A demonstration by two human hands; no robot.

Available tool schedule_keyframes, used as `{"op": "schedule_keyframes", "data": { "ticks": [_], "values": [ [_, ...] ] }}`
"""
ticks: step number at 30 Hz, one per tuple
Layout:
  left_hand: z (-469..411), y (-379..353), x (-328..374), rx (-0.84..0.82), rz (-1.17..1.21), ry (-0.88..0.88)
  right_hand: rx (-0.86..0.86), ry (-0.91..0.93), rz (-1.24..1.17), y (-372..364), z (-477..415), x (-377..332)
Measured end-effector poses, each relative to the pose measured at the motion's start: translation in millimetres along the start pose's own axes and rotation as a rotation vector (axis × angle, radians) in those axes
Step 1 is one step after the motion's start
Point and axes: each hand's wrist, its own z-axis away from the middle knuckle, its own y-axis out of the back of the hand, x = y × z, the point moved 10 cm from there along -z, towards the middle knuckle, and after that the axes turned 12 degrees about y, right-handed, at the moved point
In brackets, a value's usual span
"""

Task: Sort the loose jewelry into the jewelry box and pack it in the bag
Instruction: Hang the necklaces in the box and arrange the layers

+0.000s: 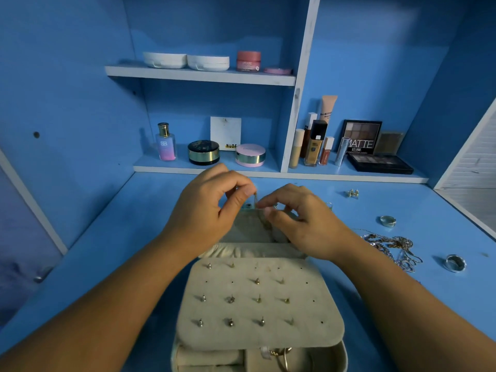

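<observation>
A cream jewelry box [332, 353] lies open on the blue desk, its earring panel [257, 299] studded with several earring posts. Above the box's opened lid [241, 229], my left hand [209, 210] pinches the top of a thin chain [258, 208] between thumb and forefinger. My right hand [300, 221] pinches the same chain a little lower. Loose jewelry lies to the right: a tangle of silver chains [394, 248], two rings [387, 220] [455, 263] and a pair of earrings [353, 193]. A gold piece [281, 355] sits in the box's front compartment. No bag is in view.
Shelves behind the desk hold cosmetics: a perfume bottle [166, 143], round compacts [203, 153], foundation bottles [314, 146] and eyeshadow palettes [379, 162]. A white-edged panel [467, 157] bounds the right side. A small metal object [40, 276] lies at the far left.
</observation>
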Motion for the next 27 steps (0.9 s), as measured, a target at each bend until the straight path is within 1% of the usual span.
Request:
{"op": "schedule_keyframes", "data": {
  "ticks": [5, 9, 12, 14, 17, 20, 22, 25, 27],
  "values": [
    [2, 2, 2, 0.017, 0.023, -0.022, 0.047, 0.045, -0.182, -6, -1, -14],
    [0, 5, -2, 0.043, 0.035, 0.010, 0.148, -0.032, -0.425, -1, -1, -9],
    [-1, 5, -7, 0.046, 0.031, 0.053, 0.221, -0.034, -0.497, 7, -2, -5],
    [0, 1, -9, 0.023, 0.036, 0.073, 0.255, -0.036, -0.542, 10, -2, -2],
    [2, -9, -16, -0.057, 0.079, 0.140, 0.281, -0.032, -0.601, 13, -3, -3],
    [2, -17, -23, -0.121, 0.134, 0.217, 0.244, -0.039, -0.668, 12, -3, -6],
    [1, -15, -26, -0.112, 0.176, 0.246, 0.186, -0.064, -0.672, 9, -2, -8],
    [0, -9, -21, -0.070, 0.202, 0.225, 0.098, -0.107, -0.640, 2, 0, -10],
    [0, -5, -16, -0.045, 0.201, 0.191, 0.075, -0.126, -0.594, -1, 1, -11]
  ]
}}
